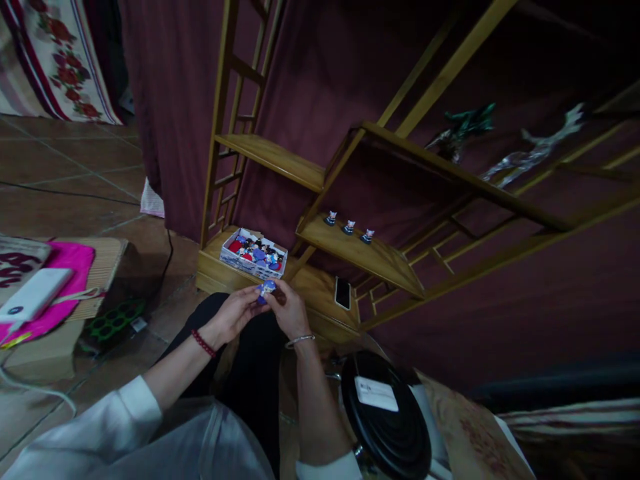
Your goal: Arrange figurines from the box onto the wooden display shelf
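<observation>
Between my fingertips I hold a small purple figurine [267, 288] above my knees. My left hand [234, 313] grips it from the left, its fingers closed on it. From the other side my right hand [290, 312] pinches the same figurine. Just beyond both hands, a patterned box [255, 268] full of small red, blue, purple and black figurines stands on the low wooden shelf. Three little figurines [349, 227] stand in a row on the middle shelf [370, 257], to the right of the box.
A phone [343, 293] lies on the lower shelf. Higher up are green [470, 121] and clear [537, 150] ornaments. A round black lid-like object [385, 413] is by my right arm. At left, a white power bank [35, 293] rests on pink cloth [75, 260].
</observation>
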Demonstrator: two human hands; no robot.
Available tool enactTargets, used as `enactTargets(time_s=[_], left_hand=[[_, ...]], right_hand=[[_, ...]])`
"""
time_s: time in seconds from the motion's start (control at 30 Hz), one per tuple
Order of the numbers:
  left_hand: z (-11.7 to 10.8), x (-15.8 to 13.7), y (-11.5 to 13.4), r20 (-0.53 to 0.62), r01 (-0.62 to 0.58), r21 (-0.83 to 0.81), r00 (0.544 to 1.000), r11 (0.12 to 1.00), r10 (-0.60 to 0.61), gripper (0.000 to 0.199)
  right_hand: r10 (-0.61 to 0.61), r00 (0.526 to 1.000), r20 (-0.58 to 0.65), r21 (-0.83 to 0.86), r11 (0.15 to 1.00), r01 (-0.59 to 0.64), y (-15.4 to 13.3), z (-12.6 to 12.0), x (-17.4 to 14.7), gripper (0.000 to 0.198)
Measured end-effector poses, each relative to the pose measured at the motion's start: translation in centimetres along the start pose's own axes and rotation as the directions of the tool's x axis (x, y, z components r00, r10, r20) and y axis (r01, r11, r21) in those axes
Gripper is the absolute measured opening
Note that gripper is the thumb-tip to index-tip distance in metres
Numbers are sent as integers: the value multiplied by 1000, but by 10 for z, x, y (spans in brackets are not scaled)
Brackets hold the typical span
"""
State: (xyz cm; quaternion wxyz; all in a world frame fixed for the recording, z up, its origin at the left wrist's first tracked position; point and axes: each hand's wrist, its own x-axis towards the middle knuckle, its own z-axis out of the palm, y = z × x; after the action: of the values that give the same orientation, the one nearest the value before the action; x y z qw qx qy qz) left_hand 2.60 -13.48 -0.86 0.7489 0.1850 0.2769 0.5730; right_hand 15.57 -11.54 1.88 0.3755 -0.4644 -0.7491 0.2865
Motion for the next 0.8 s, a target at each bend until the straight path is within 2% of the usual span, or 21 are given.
enactTargets(time_s=[0.13,0.27,0.43,0.63,0.8], left_hand=[[12,-1,6,35,33,67,999,997,-35,13],[19,-8,6,101,22,132,994,991,-35,17],[18,-22,0,139,21,215,989,976,-52,14],[28,-31,2,177,16,223,982,975,-57,16],[35,-31,4,212,63,218,971,974,-111,17]], right_hand=[[-22,1000,-3,26,999,22,-4,-12,-3,39],[-71,995,-65,-11,997,70,-7,-17,-12,32],[-75,992,-101,-10,997,75,-11,-17,-30,27],[-121,990,-70,-31,992,119,-21,-32,-36,23],[-147,989,-5,-58,987,147,-24,-45,-35,22]])
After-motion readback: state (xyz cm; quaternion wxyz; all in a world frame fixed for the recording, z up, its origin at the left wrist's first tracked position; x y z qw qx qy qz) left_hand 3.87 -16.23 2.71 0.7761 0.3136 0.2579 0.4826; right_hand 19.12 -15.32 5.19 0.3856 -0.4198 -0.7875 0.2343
